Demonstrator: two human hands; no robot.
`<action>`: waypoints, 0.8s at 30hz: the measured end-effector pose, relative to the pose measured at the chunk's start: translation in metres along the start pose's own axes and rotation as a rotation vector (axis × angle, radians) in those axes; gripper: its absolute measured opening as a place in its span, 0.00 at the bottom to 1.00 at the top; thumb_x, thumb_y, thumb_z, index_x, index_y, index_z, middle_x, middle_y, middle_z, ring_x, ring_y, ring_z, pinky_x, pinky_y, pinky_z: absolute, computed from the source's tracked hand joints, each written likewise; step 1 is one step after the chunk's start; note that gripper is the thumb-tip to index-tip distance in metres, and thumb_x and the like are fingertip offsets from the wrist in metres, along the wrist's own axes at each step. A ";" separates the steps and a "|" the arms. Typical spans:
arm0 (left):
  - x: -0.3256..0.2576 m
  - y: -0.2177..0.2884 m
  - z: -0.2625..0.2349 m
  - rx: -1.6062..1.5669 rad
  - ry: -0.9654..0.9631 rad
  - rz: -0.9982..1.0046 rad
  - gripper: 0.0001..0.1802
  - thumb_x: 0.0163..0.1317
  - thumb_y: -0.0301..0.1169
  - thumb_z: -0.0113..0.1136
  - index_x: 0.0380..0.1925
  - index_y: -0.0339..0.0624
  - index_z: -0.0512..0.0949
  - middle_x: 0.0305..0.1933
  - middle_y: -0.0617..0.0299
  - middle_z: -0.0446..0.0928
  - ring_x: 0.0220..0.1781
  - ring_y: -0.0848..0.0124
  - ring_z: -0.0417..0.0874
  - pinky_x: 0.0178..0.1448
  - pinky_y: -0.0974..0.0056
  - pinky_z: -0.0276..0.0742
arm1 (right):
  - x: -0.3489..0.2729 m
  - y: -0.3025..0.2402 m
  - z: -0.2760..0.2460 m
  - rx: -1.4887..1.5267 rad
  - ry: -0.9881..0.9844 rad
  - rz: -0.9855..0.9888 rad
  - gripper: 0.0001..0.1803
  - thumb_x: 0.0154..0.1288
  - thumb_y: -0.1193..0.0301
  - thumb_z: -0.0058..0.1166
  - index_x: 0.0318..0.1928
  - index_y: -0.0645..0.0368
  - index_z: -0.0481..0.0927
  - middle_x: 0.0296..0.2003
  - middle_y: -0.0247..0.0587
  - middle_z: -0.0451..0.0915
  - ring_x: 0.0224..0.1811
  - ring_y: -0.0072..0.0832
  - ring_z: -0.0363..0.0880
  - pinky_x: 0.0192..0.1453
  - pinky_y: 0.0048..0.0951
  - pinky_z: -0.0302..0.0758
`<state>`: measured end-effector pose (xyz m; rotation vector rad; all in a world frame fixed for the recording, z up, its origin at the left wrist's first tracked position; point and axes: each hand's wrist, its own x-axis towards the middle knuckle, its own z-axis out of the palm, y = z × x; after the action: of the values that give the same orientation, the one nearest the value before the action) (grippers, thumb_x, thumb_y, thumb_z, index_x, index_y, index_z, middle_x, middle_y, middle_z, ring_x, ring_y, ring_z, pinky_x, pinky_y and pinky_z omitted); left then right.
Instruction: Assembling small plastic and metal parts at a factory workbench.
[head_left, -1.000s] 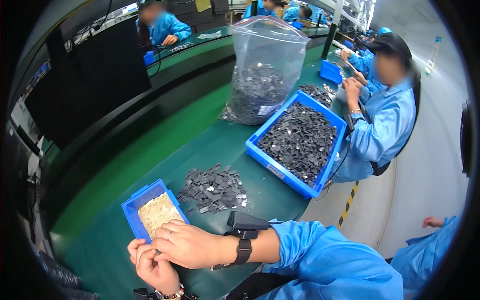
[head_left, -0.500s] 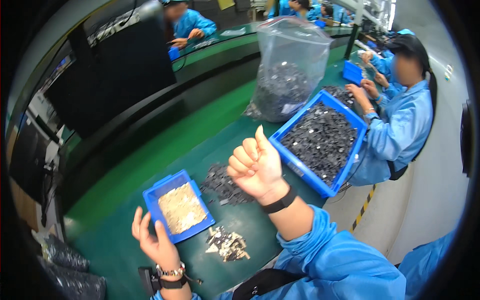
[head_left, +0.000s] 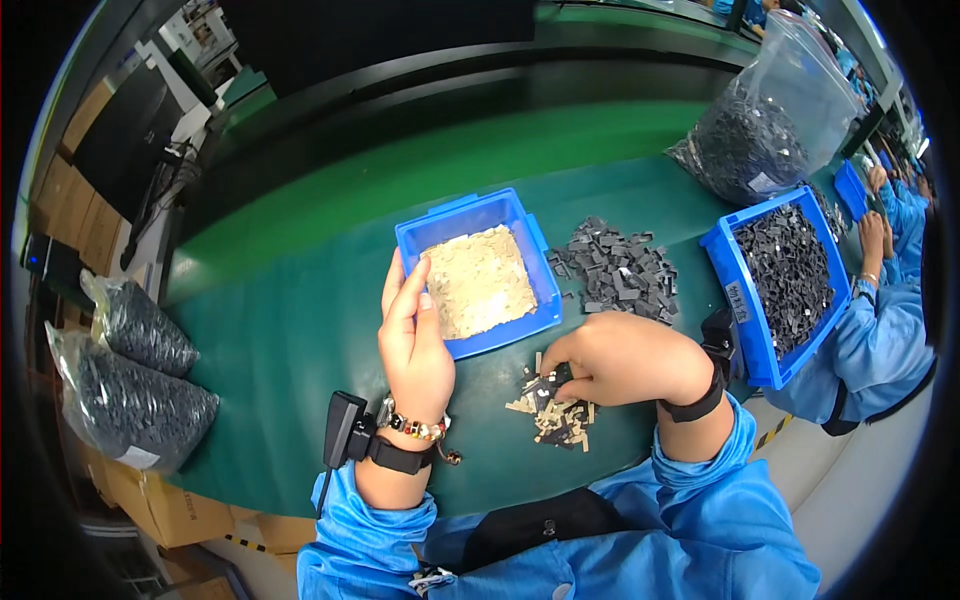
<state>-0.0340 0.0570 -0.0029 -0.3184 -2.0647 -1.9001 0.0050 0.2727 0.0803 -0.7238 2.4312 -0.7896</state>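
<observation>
A small blue bin point(head_left: 512, 335) of thin cream-coloured pieces point(head_left: 478, 280) stands on the green table in front of me. My left hand point(head_left: 415, 345) grips its left wall, fingertips at the rim. Close to me lies a small mixed pile of cream and black strips point(head_left: 562, 428). My right hand point(head_left: 635, 365) reaches down into this pile, thumb and forefinger bent together at its upper edge; whatever is between them is too small to make out. Just beyond that hand, right of the bin, spreads a heap of flat dark grey pieces point(head_left: 622, 272).
A larger blue tray point(head_left: 760, 365) full of black pieces stands at the right, with a big clear bag point(head_left: 755, 140) of them behind it. Filled plastic bags point(head_left: 140, 390) sit at the left edge above cardboard boxes point(head_left: 170, 505). A co-worker point(head_left: 870, 345) works at the far right.
My raised right hand has come down to the mixed pile, its fingers now closing there. My left hand has moved onto the bin's wall. The view has swung left.
</observation>
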 end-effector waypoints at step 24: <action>-0.015 0.017 0.004 -0.028 -0.088 -0.054 0.19 0.69 0.22 0.43 0.58 0.33 0.75 0.75 0.48 0.53 0.76 0.57 0.58 0.76 0.58 0.53 | -0.008 0.007 -0.007 0.287 0.047 -0.071 0.04 0.58 0.75 0.59 0.28 0.61 0.79 0.15 0.36 0.75 0.15 0.22 0.72 0.21 0.27 0.66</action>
<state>-0.0144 0.0636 0.0074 -0.3623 -2.1246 -1.9816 0.0049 0.2851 0.0830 -0.6879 2.2755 -1.1660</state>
